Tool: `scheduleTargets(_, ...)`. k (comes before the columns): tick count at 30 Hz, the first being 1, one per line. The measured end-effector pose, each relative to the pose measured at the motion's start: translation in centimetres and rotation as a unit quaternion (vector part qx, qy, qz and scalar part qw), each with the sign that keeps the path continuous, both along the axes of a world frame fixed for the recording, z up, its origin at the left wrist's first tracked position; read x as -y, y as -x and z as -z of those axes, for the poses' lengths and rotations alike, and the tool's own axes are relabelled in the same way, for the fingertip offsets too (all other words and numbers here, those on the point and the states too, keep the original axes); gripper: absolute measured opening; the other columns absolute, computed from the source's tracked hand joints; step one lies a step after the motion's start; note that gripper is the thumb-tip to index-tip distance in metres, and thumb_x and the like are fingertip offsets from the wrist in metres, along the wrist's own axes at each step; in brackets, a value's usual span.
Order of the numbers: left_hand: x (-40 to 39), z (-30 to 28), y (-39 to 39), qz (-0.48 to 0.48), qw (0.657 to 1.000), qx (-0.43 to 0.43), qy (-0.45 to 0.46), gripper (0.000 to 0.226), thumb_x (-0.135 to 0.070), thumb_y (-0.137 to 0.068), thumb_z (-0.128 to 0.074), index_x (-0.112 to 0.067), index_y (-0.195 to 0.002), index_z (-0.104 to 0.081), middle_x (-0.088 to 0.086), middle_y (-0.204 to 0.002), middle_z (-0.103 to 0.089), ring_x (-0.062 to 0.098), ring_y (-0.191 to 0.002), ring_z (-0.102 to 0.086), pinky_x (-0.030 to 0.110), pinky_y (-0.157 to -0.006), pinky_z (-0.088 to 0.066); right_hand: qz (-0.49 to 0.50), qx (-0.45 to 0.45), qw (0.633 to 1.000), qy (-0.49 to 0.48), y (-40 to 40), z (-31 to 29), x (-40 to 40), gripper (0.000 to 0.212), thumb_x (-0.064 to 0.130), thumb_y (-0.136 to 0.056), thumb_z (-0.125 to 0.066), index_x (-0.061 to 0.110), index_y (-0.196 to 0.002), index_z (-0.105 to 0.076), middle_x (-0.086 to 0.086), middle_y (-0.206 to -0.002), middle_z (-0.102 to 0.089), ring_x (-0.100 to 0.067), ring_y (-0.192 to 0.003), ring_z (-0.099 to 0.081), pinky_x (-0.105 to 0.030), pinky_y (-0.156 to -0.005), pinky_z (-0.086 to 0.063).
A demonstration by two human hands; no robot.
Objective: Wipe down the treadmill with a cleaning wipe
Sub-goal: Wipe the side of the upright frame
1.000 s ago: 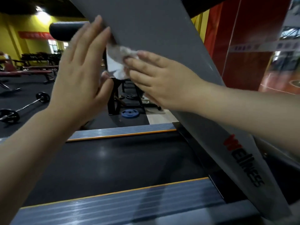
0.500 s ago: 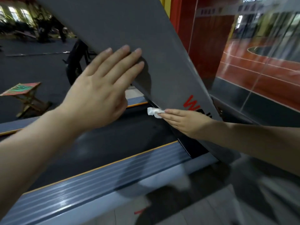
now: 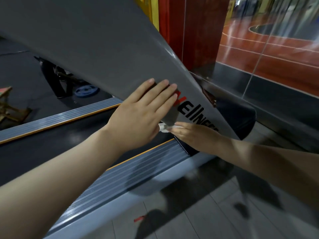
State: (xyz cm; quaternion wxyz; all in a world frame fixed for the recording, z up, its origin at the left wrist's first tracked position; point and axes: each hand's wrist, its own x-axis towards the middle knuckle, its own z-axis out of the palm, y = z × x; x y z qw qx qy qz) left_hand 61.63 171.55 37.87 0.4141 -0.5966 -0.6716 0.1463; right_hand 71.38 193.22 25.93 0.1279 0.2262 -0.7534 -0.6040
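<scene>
Low down — wipe [image 3: 164, 127] at upright's [image 3: 110, 49] edge

A grey treadmill upright [image 3: 107, 54] slanted down to the right, lettered in red and black. A small crumpled white wipe [image 3: 164, 127] was pressed against its lower edge, above the black belt [image 3: 51, 144].

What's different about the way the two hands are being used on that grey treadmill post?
The left hand lies flat on the grey upright, fingers straight and spread, holding nothing; the right hand holds a small white wipe at its fingertips. The left hand sits higher, partly covering the red start of the lettering; the right hand works at the post's lower edge, near the belt. The left shows its whole back; the right is seen more edge-on. Both touch the same post.
</scene>
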Motion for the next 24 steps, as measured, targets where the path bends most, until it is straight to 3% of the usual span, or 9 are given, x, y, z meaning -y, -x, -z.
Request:
scheduleTargets(3,-2.0,0.0,-0.3,-0.002,1.0,-0.01,0.0,0.063,-0.027,-0.091,-0.039,-0.002,-0.149,-0.037,0.018,-0.158,-0.03,0.035,-0.147,-0.026,0.05,-0.121,-0.013,0.045,-0.063,0.994,0.083,-1.3,2.0,-0.5,0.064,0.025,-0.098,-0.033,-0.009,-0.148,-0.012,-0.012,-0.161,-0.017,-0.027,-0.148,-0.014,-0.045,-0.121,-0.003)
scheduleTargets(6,-3.9,-0.3,-0.5,-0.015,0.999,-0.042,0.009,0.062,-0.031,-0.091,-0.036,-0.003,-0.147,-0.04,0.018,-0.157,-0.032,0.035,-0.146,-0.027,0.051,-0.121,-0.012,0.106,-0.075,0.94,0.315,-2.1,6.2,-0.4,0.059,0.017,-0.091,-0.042,-0.006,-0.145,-0.036,-0.018,-0.153,-0.032,-0.031,-0.143,-0.024,-0.049,-0.119,-0.015)
scheduleTargets(8,-5.3,0.2,-0.8,-0.039,0.995,-0.082,0.031,0.066,-0.035,-0.093,-0.029,-0.005,-0.152,-0.029,0.018,-0.16,-0.023,0.035,-0.149,-0.02,0.052,-0.122,-0.006,0.115,-0.103,0.858,0.489,-2.0,7.8,1.8,0.058,0.013,-0.083,-0.046,-0.002,-0.139,-0.047,-0.014,-0.146,-0.043,-0.03,-0.138,-0.036,-0.044,-0.113,-0.026)
scheduleTargets(12,-8.2,2.2,-1.3,-0.072,0.976,-0.145,0.144,0.068,-0.038,-0.102,-0.018,-0.003,-0.153,0.011,0.023,-0.161,0.013,0.04,-0.15,0.006,0.056,-0.116,0.012,0.157,-0.185,0.675,0.696,-0.1,10.1,6.5,0.06,0.018,-0.078,-0.058,0.008,-0.137,-0.049,-0.009,-0.139,-0.05,-0.029,-0.131,-0.042,-0.041,-0.104,-0.039)
scheduleTargets(15,-9.7,2.4,-1.3,-0.082,0.969,-0.164,0.164,0.073,-0.042,-0.103,-0.022,-0.004,-0.152,0.016,0.024,-0.16,0.018,0.04,-0.149,0.01,0.057,-0.115,0.014,0.071,-0.197,0.415,0.885,1.7,10.8,8.9,0.058,0.013,-0.091,-0.048,0.014,-0.148,-0.039,-0.002,-0.153,-0.038,-0.016,-0.144,-0.026,-0.032,-0.118,-0.026)
scheduleTargets(18,-10.4,2.7,-0.8,-0.075,0.968,-0.17,0.167,0.077,-0.049,-0.102,-0.022,-0.006,-0.154,0.014,0.025,-0.16,0.016,0.042,-0.149,0.008,0.059,-0.114,0.014,0.002,-0.189,0.009,0.982,2.5,9.1,11.2,0.053,0.007,-0.094,-0.049,0.025,-0.144,-0.043,0.008,-0.154,-0.034,0.001,-0.141,-0.029,-0.015,-0.113,-0.026)
scheduleTargets(20,-10.6,2.7,-0.7,-0.075,0.963,-0.187,0.177,0.082,-0.054,-0.099,-0.016,-0.003,-0.152,0.018,0.029,-0.158,0.019,0.044,-0.148,0.01,0.061,-0.113,0.016,-0.091,-0.176,-0.218,0.955,2.8,7.7,11.2,0.042,0.011,-0.087,-0.051,0.022,-0.127,-0.055,0.007,-0.132,-0.05,-0.008,-0.124,-0.046,-0.021,-0.107,-0.033)
scheduleTargets(22,-10.6,2.8,-0.5,-0.075,0.957,-0.2,0.194,0.085,-0.056,-0.093,-0.005,0.001,-0.15,0.022,0.032,-0.156,0.022,0.047,-0.147,0.012,0.063,-0.113,0.014,-0.232,-0.16,-0.37,0.885,2.6,6.8,10.2,0.027,0.014,-0.079,-0.056,0.005,-0.105,-0.052,-0.01,-0.098,-0.049,-0.023,-0.101,-0.047,-0.029,-0.103,-0.033)
scheduleTargets(24,-10.5,2.8,-0.3,-0.07,0.954,-0.211,0.201,0.084,-0.054,-0.089,0.005,0.003,-0.149,0.022,0.035,-0.155,0.021,0.049,-0.147,0.011,0.064,-0.113,0.012,-0.307,-0.159,-0.537,0.77,2.3,6.4,8.5,0.027,0.014,-0.079,-0.058,0.002,-0.104,-0.055,-0.016,-0.098,-0.06,-0.028,-0.104,-0.055,-0.039,-0.109,-0.037)
